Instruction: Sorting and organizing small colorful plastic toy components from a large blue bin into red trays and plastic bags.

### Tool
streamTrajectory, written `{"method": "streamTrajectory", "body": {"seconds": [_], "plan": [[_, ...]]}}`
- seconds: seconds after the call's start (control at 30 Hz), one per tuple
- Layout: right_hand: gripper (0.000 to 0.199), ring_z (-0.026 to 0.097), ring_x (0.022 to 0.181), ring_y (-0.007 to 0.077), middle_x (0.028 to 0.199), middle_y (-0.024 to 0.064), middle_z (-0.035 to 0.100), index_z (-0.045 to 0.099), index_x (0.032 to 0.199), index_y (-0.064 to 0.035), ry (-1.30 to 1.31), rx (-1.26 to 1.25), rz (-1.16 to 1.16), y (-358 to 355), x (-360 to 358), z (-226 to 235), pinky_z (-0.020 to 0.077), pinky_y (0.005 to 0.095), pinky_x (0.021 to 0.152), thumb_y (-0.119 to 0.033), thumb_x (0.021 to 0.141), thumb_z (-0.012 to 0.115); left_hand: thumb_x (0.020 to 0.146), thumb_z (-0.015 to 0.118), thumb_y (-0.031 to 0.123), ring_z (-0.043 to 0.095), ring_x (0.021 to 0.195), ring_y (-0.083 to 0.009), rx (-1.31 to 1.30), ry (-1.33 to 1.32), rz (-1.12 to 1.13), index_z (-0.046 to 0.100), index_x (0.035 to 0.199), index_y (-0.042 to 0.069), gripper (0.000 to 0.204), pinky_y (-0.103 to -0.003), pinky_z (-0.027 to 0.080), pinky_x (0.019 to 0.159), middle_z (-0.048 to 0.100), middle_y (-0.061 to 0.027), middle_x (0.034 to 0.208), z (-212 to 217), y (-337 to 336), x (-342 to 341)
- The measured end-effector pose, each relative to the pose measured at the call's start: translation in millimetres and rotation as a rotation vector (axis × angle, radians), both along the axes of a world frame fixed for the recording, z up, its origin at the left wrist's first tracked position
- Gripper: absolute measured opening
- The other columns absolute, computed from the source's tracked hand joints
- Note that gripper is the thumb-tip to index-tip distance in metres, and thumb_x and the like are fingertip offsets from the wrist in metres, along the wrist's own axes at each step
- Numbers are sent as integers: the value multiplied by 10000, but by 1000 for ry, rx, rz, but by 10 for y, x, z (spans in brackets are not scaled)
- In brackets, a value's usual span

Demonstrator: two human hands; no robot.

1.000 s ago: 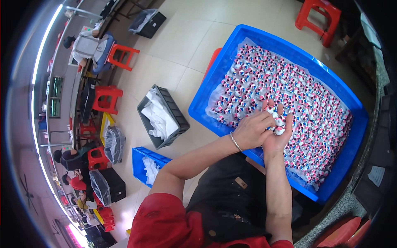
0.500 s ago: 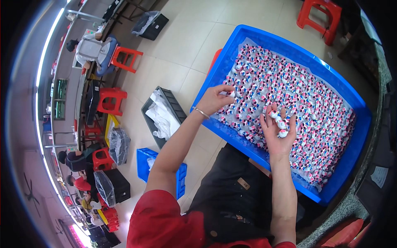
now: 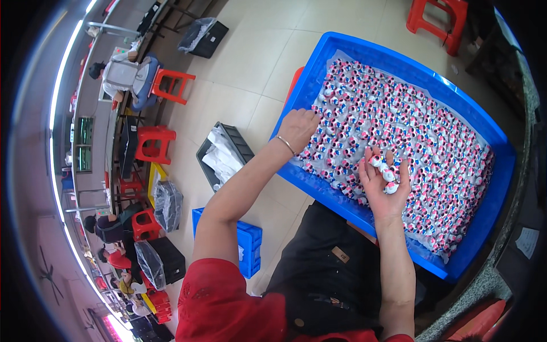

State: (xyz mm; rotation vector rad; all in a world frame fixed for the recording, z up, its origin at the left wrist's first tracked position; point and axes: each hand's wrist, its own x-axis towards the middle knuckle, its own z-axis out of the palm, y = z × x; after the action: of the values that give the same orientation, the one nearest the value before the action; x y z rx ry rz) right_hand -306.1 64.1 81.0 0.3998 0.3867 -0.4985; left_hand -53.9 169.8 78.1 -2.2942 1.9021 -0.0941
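A large blue tray (image 3: 484, 228) holds many small figure heads (image 3: 399, 119), white with pink and blue paint and dark eye spots, packed closely over a white liner. My left hand (image 3: 299, 130), with a bangle at the wrist, is over the tray's left side. Its fingers are curled down at the edge of the heads, and the fingertips are hidden. Palm up above the near middle of the tray, my right hand (image 3: 384, 194) cups several of the same figure heads (image 3: 388, 174) between its bent fingers and palm.
Left of the tray on the tiled floor stand a grey crate (image 3: 242, 139) with white sheeting and a blue crate (image 3: 250, 245). Red stools (image 3: 155, 143) and people (image 3: 122, 74) line a workbench at far left. Another red stool (image 3: 439, 23) stands beyond the tray; a stone ledge (image 3: 484, 290) runs along the right.
My left hand has turned knuckles-up and shifted slightly up; the figure head seen in its pinch is now out of sight. My right hand still cups its heads.
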Motion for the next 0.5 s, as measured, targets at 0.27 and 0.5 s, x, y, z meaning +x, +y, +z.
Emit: {"method": "streamTrajectory", "body": {"seconds": [0.27,0.5], "plan": [[414,405,1298,323,1311,181,511,602,1122,-59,-67,-20,-2,-1,42,-12,307,507,1078,-418,923,542,742,572,111,522,901,-184,157,-198,-148,622,760,117,53,-335,385,766,571,-30,826,-76,-6,86],[454,384,1317,320,1359,173,477,568,1204,-76,-20,-23,37,28,115,75,286,524,1084,-438,939,498,779,678,169,610,870,-254,-329,778,-45,640,977,65,227,-347,480,706,609,-75,956,598,-176,-608]]}}
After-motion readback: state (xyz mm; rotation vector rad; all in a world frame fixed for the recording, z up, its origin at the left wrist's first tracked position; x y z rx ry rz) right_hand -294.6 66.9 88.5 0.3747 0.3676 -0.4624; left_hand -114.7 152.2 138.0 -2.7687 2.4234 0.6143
